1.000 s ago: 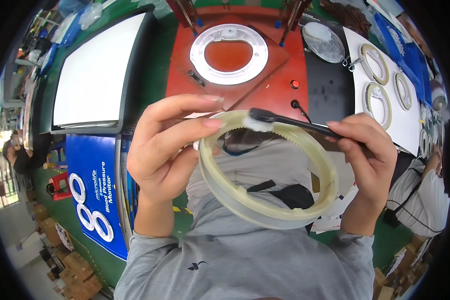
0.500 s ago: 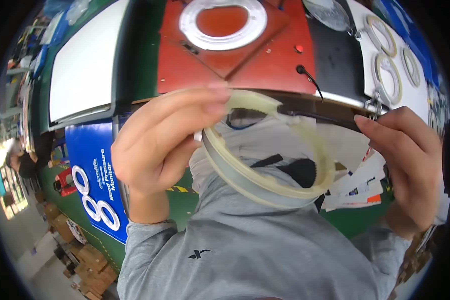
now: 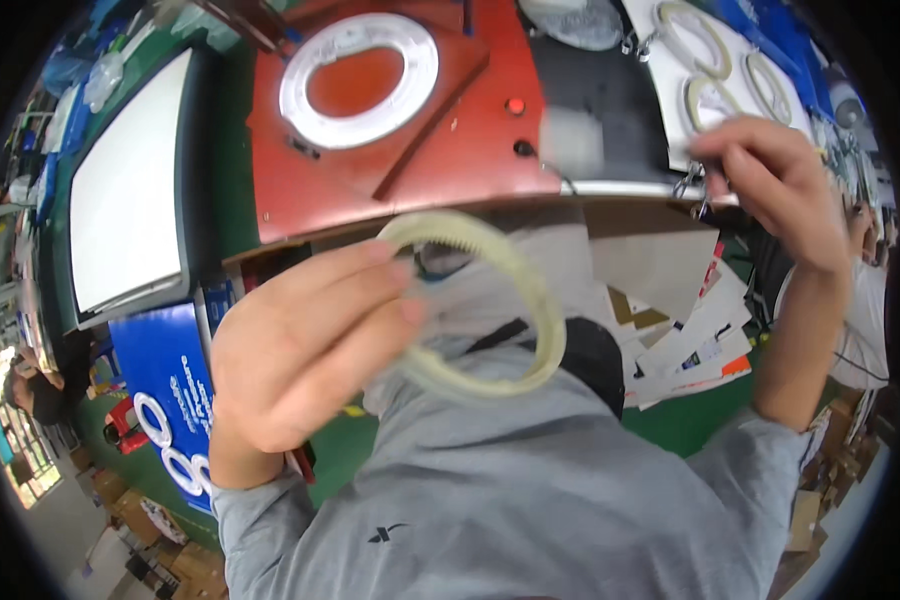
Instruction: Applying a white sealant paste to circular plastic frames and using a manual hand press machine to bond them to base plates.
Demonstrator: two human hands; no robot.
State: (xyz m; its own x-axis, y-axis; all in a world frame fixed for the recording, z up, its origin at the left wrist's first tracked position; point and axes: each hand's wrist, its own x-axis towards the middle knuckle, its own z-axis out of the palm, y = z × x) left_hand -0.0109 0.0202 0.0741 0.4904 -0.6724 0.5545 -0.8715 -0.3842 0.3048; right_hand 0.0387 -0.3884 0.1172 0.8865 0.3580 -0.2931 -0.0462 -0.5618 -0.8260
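Observation:
My left hand (image 3: 305, 345) pinches a pale yellow toothed ring (image 3: 542, 300) by its left side and holds it up in front of my grey sweatshirt. My right hand (image 3: 775, 185) is raised at the upper right, apart from the ring, its fingers curled together near the edge of a white sheet (image 3: 670, 100) that carries similar rings (image 3: 705, 40). Motion blur hides whether anything is between those fingers.
A red fixture (image 3: 470, 130) holding a white ring (image 3: 360, 65) lies ahead. A white panel (image 3: 130, 220) and a blue sign (image 3: 170, 390) are at the left. Loose printed papers (image 3: 685, 320) lie at the right, where another person's sleeve (image 3: 865, 320) shows.
My right hand, which held a black brush against the ring's top, has moved away up and to the right. The left hand has kept the ring and shifted lower in view.

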